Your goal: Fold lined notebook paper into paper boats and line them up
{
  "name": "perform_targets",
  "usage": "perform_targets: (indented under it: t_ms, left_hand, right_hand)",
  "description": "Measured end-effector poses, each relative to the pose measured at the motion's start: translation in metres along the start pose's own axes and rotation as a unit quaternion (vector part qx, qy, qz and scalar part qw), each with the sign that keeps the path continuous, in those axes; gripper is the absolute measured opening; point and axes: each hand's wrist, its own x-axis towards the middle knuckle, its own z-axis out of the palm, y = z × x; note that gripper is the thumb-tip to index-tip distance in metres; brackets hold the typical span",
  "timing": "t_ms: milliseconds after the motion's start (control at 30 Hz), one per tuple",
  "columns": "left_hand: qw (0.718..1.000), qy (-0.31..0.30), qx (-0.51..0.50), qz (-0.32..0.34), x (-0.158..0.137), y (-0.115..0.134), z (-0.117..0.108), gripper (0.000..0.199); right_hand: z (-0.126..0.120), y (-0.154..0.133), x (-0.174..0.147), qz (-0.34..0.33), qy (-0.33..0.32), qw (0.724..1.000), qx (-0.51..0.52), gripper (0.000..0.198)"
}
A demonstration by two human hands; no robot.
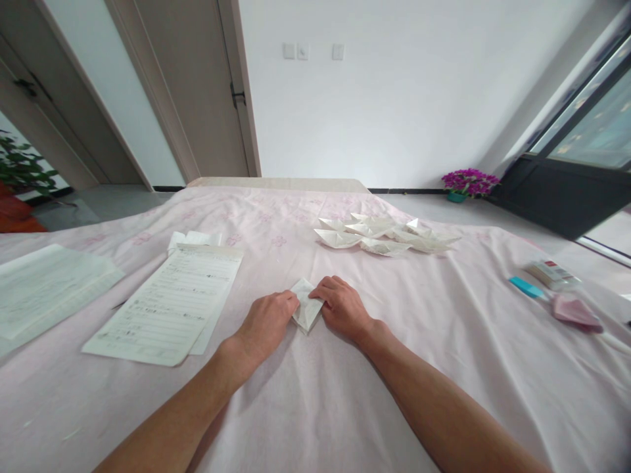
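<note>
A small folded paper diamond (306, 315) lies on the pink cloth between my hands, one corner pointing toward me. My left hand (270, 322) grips its left edge with fingers closed. On the opposite edge, my right hand (344, 307) has its fingers curled and pressed onto the paper. Beyond the hands, slightly right, sits a cluster of several folded white paper boats (379, 235). Written-on paper sheets (162, 305) lie to the left of my left hand.
More paper (49, 286) lies at the far left. A blue item (526, 287), a clear-wrapped packet (553, 274) and a pink item (576, 313) rest at the right. The cloth (394, 394) is wrinkled. Purple flowers (469, 182) stand on the floor by the wall.
</note>
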Motion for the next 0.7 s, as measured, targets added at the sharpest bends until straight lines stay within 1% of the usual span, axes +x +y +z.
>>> perform_targets:
  t_ms: [167,333,500,700]
  left_hand:
    - [1.0,-0.011,0.006,0.004,-0.0001,0.001,-0.0008,0.031]
    - [1.0,-0.002,-0.007,0.006,-0.0001,-0.001,0.0008,0.032]
    - [1.0,-0.009,-0.021,-0.002,-0.001,-0.001,0.0006,0.032]
    - [1.0,-0.009,-0.014,0.002,-0.0001,0.0006,-0.0015,0.033]
  right_hand:
    - [0.0008,0.0008,-0.0005,-0.002,0.0,1.0,-0.004,0.039]
    - [0.0006,0.0004,-0.0003,-0.003,0.001,1.0,-0.007,0.039]
    - [-0.0006,-0.0005,0.0,-0.005,-0.006,1.0,-0.014,0.038]
    - [0.0,-0.0003,-0.0003,-0.005,-0.001,1.0,-0.007,0.038]
